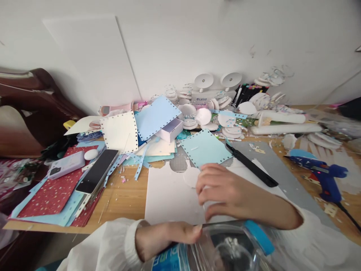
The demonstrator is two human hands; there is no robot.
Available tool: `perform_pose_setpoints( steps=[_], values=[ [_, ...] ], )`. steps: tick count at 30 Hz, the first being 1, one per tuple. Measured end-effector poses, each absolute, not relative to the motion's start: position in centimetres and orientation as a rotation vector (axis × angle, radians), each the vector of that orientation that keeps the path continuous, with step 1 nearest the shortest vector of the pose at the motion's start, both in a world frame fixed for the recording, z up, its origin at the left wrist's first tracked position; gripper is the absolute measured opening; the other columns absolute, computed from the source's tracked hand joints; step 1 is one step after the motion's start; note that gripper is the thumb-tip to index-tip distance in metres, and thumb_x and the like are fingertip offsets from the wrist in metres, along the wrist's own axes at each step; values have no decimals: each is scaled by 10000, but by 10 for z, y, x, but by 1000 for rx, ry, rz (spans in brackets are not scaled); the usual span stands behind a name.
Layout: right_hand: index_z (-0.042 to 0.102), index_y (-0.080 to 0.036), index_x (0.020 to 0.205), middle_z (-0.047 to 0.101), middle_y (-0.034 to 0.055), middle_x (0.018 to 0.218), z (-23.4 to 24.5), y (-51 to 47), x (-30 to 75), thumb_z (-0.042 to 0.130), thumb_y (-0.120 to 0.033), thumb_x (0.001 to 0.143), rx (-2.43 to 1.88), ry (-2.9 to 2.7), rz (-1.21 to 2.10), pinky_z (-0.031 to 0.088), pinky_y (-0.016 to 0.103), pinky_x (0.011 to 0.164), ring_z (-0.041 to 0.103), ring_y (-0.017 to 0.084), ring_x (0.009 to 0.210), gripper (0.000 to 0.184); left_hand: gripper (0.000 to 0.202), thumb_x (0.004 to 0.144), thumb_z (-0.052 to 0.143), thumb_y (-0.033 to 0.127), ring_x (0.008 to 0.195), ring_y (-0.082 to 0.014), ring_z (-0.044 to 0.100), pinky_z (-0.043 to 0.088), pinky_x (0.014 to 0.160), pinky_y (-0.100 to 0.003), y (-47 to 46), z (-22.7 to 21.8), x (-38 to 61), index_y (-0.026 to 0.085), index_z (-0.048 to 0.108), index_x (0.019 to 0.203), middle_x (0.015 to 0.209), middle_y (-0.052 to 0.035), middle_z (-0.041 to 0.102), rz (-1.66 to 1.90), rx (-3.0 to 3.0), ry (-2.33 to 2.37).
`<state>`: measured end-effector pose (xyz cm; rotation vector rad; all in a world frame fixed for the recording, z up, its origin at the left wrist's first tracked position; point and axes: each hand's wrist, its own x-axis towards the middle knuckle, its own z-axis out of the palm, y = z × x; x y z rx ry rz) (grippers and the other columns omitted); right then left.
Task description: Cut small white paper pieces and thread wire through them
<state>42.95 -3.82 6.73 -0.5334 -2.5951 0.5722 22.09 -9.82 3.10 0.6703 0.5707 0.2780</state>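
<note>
My left hand [172, 235] grips a large clear plastic bottle [222, 244] lying on its side at the front edge, with a blue label and a blue cap [259, 237]. Just beyond it, my right hand [217, 190] reaches over a white board [172, 199] with its fingers curved and apart, and I see nothing in them. A white disc [191, 177] lies beside its fingertips. Scalloped cut-outs mark the board's far edge. Behind the right hand are a pale teal star-edged sheet [207, 146] and a black utility knife [252, 163].
A blue glue gun [324, 173] rests at the right. Stacked white discs [231, 131], a pale box [170, 130] and patterned papers [156, 116] crowd the back by the wall. At left a black phone [97, 171] and a lilac phone [67, 164] lie on coloured sheets.
</note>
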Motion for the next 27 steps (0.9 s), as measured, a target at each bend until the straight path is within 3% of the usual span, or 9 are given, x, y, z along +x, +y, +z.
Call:
perform_pose_setpoints(
  steps=[3, 6, 9, 12, 17, 21, 24, 27],
  values=[
    [634, -221, 916, 640, 43, 999, 81, -38, 439, 531, -143, 887, -753, -2324, 374, 419, 331, 887, 560, 168, 980, 132, 525, 734, 623, 591, 840, -240, 648, 461, 862, -344, -99, 33, 214, 98, 720, 888, 838, -116, 700, 194, 561, 507],
    [613, -232, 925, 637, 28, 949, 85, -43, 446, 560, -120, 859, -928, -2056, 391, 462, 287, 809, 586, 156, 925, 140, 464, 763, 628, 543, 717, -152, 603, 463, 733, -253, -94, 34, 208, 95, 699, 862, 818, -94, 664, 305, 535, 549],
    [600, -237, 911, 629, 20, 910, 79, -54, 446, 563, -133, 858, -971, -2001, 526, 473, 278, 786, 588, 156, 904, 123, 416, 751, 660, 517, 703, -128, 547, 423, 674, -229, -83, 43, 203, 123, 651, 884, 798, -42, 602, 401, 692, 645],
    [574, -257, 1026, 607, 39, 1039, 67, -67, 440, 544, -181, 878, -1003, -2053, 630, 465, 314, 864, 558, 178, 1013, 169, 341, 756, 678, 463, 752, -134, 515, 392, 685, -228, -73, 59, 200, 158, 621, 897, 816, -6, 577, 460, 1073, 830],
    [363, -327, 1308, 455, 68, 1301, 42, -81, 429, 585, -321, 860, -1202, -1937, 982, 423, 426, 990, 458, 226, 1196, 500, 440, 706, 718, 469, 841, -186, 516, 401, 733, -273, -68, 70, 199, 193, 591, 1024, 938, -17, 599, 471, 1601, 1141],
    [328, -331, 1281, 476, 73, 1250, 14, -79, 420, 625, -370, 827, -1122, -1497, 1362, 470, 415, 946, 538, 203, 1115, 544, 481, 691, 705, 533, 848, -205, 513, 394, 739, -300, -65, 60, 197, 184, 585, 999, 942, -34, 594, 442, 1794, 1277],
    [382, -306, 1180, 536, 71, 1192, -7, -75, 410, 702, -424, 747, -1022, -1215, 1600, 503, 408, 881, 611, 194, 985, 550, 505, 688, 689, 568, 809, -189, 500, 389, 706, -290, -59, 54, 195, 176, 582, 988, 895, -25, 583, 447, 1774, 1280],
    [430, -276, 1137, 577, 85, 1196, -17, -75, 397, 774, -393, 677, -891, -1147, 1803, 485, 424, 913, 605, 222, 1055, 586, 506, 690, 684, 573, 778, -174, 503, 391, 678, -279, -53, 51, 193, 156, 594, 964, 854, -17, 585, 446, 1646, 1221]
  ],
)
